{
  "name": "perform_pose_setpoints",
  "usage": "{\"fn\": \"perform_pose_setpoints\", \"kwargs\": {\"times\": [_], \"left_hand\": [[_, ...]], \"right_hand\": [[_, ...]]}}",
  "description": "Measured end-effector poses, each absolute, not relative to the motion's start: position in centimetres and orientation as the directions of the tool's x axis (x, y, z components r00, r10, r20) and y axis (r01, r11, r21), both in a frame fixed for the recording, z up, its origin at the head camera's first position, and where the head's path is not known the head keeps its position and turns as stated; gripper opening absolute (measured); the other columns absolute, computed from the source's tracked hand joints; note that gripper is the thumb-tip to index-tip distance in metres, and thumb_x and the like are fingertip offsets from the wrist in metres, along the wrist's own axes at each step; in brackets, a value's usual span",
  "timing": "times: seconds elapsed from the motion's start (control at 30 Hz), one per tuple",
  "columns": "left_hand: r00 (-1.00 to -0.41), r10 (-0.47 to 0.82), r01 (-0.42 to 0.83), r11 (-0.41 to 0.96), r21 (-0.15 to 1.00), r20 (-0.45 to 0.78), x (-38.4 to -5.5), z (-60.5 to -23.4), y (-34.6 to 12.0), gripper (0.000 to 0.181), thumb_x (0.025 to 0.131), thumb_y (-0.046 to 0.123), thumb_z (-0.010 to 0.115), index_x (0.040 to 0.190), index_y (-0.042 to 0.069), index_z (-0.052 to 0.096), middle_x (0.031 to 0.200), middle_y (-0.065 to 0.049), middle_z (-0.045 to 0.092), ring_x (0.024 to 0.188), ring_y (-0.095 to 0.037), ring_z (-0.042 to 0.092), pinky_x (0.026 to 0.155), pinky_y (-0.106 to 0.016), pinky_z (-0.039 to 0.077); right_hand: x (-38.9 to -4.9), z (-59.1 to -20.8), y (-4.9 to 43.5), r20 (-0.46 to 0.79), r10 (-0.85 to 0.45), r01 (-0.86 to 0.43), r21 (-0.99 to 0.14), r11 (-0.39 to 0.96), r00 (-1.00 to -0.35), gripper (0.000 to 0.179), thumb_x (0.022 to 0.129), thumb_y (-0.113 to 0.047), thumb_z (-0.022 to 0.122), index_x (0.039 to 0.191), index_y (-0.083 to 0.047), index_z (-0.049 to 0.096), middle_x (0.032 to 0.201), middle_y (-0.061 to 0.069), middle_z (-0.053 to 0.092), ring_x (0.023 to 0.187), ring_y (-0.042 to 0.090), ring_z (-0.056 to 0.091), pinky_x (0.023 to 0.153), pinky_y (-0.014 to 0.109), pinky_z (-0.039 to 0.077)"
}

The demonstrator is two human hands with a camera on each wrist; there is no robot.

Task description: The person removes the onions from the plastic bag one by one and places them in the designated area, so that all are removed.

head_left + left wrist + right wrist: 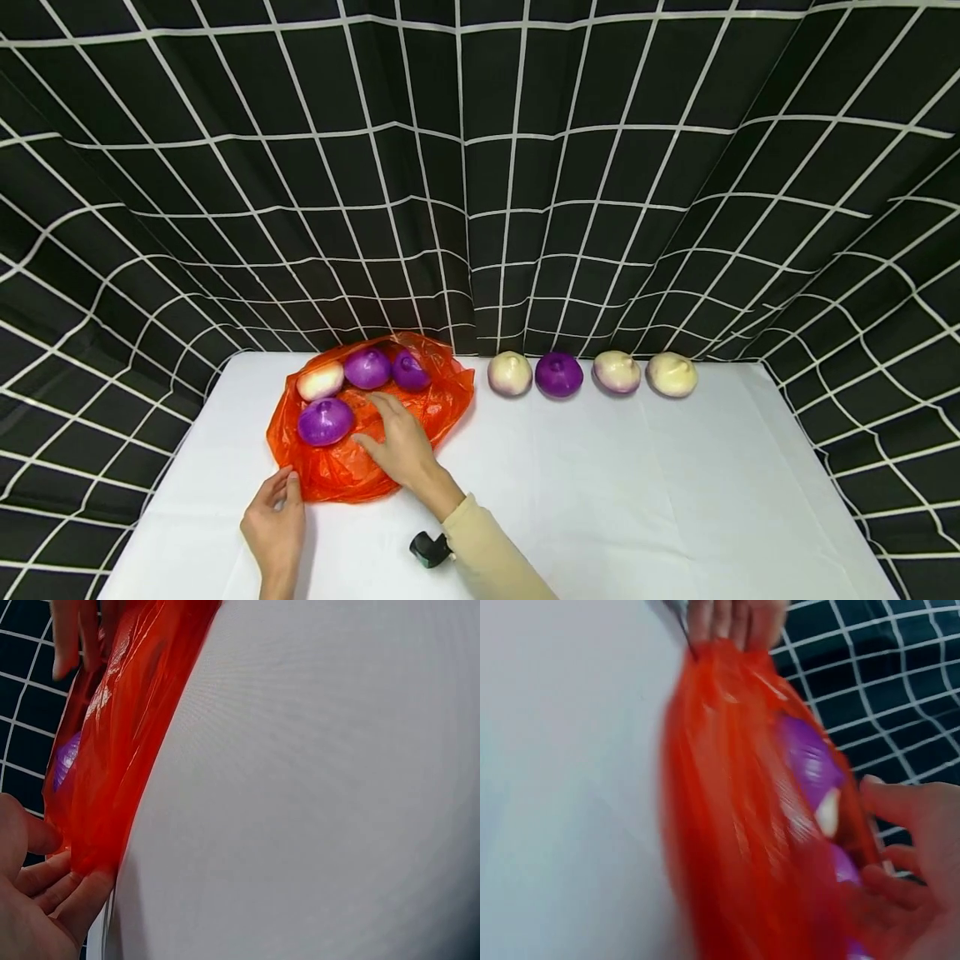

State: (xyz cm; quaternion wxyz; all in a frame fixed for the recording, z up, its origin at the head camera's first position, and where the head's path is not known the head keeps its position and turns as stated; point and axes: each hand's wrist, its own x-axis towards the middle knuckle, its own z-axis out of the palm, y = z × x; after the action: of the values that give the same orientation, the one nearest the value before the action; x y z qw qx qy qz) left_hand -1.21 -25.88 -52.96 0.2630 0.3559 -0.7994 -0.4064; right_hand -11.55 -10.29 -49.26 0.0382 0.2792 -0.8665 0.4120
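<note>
My left grip (pixel 276 518) pinches the bag (pixel 348 477) at eight o'clock, best held taut; right grip (pixel 399 443) apart, empty.

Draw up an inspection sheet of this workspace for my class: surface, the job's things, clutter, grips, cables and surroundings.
Surface: white tabletop, faintly creased.
Job's things: orange bag, with three purple onions and one pale onion in its opening; to its right, a row of four onions, one purple, three mostly pale.
Clutter: small black object by the right sleeve; purpose unclear.
Grips: left grip pinches the bag's near-left edge; right grip is over the bag, holding no onion.
Cables: nothing seen.
Surroundings: black curtain with white grid lines.
</note>
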Motion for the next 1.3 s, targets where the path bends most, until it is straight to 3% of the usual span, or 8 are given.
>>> {"fn": "perform_pose_setpoints", "kwargs": {"times": [0.13, 0.27, 0.5, 0.87, 1.3], "left_hand": [[-0.607, -0.778, -0.329, 0.430, 0.841, 0.161, -1.3, -52.8, -26.0, 0.023, 0.094, 0.008, 0.059, 0.109, -0.005, 0.070, 0.099, -0.025, 0.071, 0.065, 0.027, 0.039, 0.075, -0.025, 0.038], [-0.609, -0.777, -0.327, 0.431, 0.841, 0.161, -1.3, -52.8, -26.0, 0.023, 0.094, 0.008, 0.060, 0.109, -0.005, 0.071, 0.098, -0.025, 0.071, 0.066, 0.027, 0.039, 0.077, -0.027, 0.038], [-0.601, -0.784, -0.339, 0.428, 0.837, 0.157, -1.0, -53.1, -25.7, 0.023, 0.093, 0.007, 0.060, 0.109, -0.005, 0.070, 0.097, -0.025, 0.071, 0.066, 0.026, 0.038, 0.077, -0.029, 0.037], [-0.599, -0.779, -0.311, 0.440, 0.843, 0.186, -1.2, -53.0, -25.7, 0.021, 0.092, 0.005, 0.060, 0.107, -0.005, 0.071, 0.095, -0.024, 0.072, 0.066, 0.026, 0.040, 0.079, -0.028, 0.037], [-0.594, -0.790, -0.341, 0.418, 0.842, 0.151, -1.2, -53.2, -25.7, 0.022, 0.093, 0.009, 0.060, 0.109, -0.004, 0.071, 0.099, -0.024, 0.071, 0.065, 0.027, 0.039, 0.077, -0.025, 0.037]], "right_hand": [[-11.4, -50.0, -12.5, 0.288, -0.414, -0.475, -0.740, 0.476, -0.863, 0.054, 0.089, -0.028, 0.073, 0.135, -0.005, 0.055, 0.135, 0.006, 0.057, 0.123, 0.017, 0.056, 0.103, 0.027, 0.042], [-11.4, -50.6, -14.3, 0.267, -0.395, -0.449, -0.744, 0.495, -0.879, 0.063, 0.086, -0.033, 0.076, 0.137, -0.003, 0.053, 0.138, 0.007, 0.055, 0.122, 0.018, 0.056, 0.103, 0.029, 0.043], [-11.4, -51.4, -17.1, 0.164, -0.397, -0.397, -0.672, 0.625, -0.903, 0.082, 0.080, -0.053, 0.076, 0.143, -0.010, 0.045, 0.140, 0.002, 0.050, 0.125, 0.015, 0.052, 0.102, 0.028, 0.043], [-11.6, -51.0, -17.3, 0.139, -0.369, -0.365, -0.653, 0.663, -0.919, 0.082, 0.076, -0.046, 0.082, 0.142, -0.011, 0.046, 0.139, 0.002, 0.052, 0.123, 0.015, 0.053, 0.101, 0.028, 0.044], [-10.9, -49.2, -14.9, 0.218, -0.421, -0.457, -0.628, 0.630, -0.880, 0.084, 0.076, -0.046, 0.082, 0.143, -0.011, 0.046, 0.142, 0.002, 0.050, 0.126, 0.016, 0.052, 0.101, 0.031, 0.045]]}}
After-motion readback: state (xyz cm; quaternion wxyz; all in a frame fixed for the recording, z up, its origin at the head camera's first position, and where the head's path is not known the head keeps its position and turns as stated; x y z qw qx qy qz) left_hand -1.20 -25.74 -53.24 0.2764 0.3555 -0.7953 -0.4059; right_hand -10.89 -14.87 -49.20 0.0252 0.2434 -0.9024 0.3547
